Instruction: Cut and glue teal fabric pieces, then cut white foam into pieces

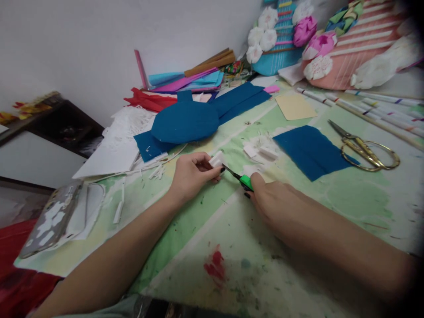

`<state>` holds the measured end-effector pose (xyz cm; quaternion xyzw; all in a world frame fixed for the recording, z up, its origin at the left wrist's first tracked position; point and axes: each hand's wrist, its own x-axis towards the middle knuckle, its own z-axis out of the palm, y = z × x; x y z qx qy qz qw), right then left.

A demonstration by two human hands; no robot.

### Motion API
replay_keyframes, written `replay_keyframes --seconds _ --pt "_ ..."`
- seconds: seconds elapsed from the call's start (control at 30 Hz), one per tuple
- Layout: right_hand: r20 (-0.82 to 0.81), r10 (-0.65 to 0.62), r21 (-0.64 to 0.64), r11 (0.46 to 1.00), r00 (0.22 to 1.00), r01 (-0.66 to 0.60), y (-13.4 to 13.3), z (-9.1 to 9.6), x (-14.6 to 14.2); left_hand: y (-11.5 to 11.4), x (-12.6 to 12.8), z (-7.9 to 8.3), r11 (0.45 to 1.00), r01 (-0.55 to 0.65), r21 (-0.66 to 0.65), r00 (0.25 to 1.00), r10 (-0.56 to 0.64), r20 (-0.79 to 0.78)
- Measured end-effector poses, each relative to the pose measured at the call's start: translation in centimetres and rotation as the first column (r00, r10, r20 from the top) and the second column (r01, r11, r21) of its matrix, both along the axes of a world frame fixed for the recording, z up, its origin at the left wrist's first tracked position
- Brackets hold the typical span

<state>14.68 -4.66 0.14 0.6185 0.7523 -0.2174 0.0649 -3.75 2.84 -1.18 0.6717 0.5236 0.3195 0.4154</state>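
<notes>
Between the thumb and fingers of my left hand (194, 172) is a small white block (217, 159), foam-like in look. My right hand (273, 201) is closed round a green and black utility knife (246, 181). Its thin blade points up and left, with the tip at the block's right edge; whether it cuts in I cannot tell. White offcuts (265, 152) lie on the table just beyond my hands. A dark blue guitar-shaped cutout (185, 123) rests behind my left hand, and a blue sheet (308, 150) lies to the right.
Gold-handled scissors (362, 148) lie at the right, near several striped sticks (380, 110). A phone (53, 221) and white sheets (107, 154) are on the left. Two decorated paper guitars, one blue (278, 62) and one pink (351, 66), stand at the back.
</notes>
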Motion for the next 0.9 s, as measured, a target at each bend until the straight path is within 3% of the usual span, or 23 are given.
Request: replay_keyframes --seconds 0.23,0.73,0.9 --pt "0.004 0.002 0.006 1.000 1.000 -0.002 0.32 0.17 -0.24 0.08 0.03 0.01 1.000 0.007 -0.022 1.000 -0.006 0.020" --pt "0.009 0.092 0.177 0.980 0.996 -0.092 0.85 -0.48 -0.62 -0.22 0.38 0.30 0.999 0.003 0.034 0.999 -0.002 -0.041" --pt "-0.027 0.051 0.149 0.988 0.998 -0.046 1.05 -0.58 -0.74 -0.25 0.31 0.14 0.999 0.007 0.035 1.000 -0.006 -0.028"
